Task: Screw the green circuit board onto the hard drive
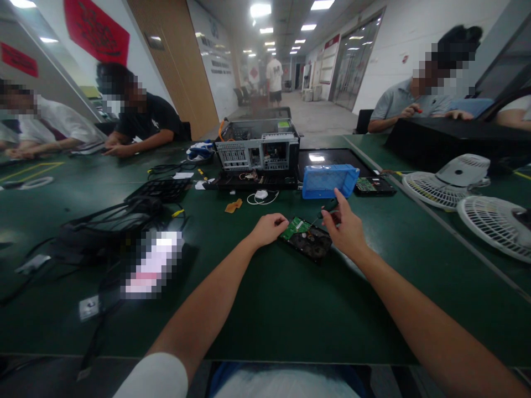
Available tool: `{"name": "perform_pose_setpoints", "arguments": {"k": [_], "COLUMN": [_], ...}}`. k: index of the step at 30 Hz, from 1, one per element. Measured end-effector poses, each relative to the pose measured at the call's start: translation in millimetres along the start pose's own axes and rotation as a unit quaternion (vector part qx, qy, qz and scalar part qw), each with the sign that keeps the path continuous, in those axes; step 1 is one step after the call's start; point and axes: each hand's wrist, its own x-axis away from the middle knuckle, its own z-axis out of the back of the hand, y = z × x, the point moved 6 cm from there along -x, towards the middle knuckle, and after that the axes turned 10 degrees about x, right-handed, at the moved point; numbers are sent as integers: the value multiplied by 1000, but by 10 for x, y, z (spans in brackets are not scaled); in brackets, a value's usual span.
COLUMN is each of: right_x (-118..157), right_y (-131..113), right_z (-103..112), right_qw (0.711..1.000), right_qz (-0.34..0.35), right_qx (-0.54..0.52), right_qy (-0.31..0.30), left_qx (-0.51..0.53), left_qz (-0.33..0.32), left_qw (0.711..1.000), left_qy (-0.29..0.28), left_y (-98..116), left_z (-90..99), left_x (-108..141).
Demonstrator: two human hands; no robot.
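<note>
A hard drive point(314, 246) lies on the green table with its green circuit board point(296, 226) facing up. My left hand point(269, 229) is closed at the drive's upper left corner, its fingertips pinching the edge there. In my right hand point(346, 228) is a screwdriver point(329, 207) with a dark handle, gripped between thumb and fingers with the index finger stretched along it. Its thin shaft slants down to the circuit board. Whether the tip sits in a screw is too small to tell. Just behind stands a blue plastic tray point(329, 181).
An opened computer case point(257, 155) stands at the back. Another hard drive point(375, 186) lies right of the tray. White fan parts point(446, 182) are at right; black cables point(99, 226) and a lit phone point(153, 265) at left. Several people sit around the table.
</note>
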Motion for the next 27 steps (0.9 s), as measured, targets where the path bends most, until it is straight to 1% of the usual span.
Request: {"name": "perform_pose_setpoints", "arguments": {"k": [5, 9, 16, 21, 27], "right_x": [5, 0, -9, -3, 9], "right_y": [-35, -52, -104, -136, -126], "right_z": [26, 39, 90, 126, 100], "right_qw": [1000, 1000, 999, 998, 997], "right_qz": [7, 18, 38, 58, 66], "right_qx": [-11, -21, 5, 15, 20], "right_qy": [-4, 10, 34, 36, 38], "left_qx": [-1, 0, 8, 8, 6], "left_qz": [-9, -3, -4, -15, -16], "left_qw": [1000, 1000, 1000, 1000, 1000], "left_qy": [4, 8, 4, 4, 0], "left_y": [-27, -45, -30, -45, -17], "left_z": [-10, -14, -9, -9, -10], "left_x": [-19, -18, -9, -19, -10]}}
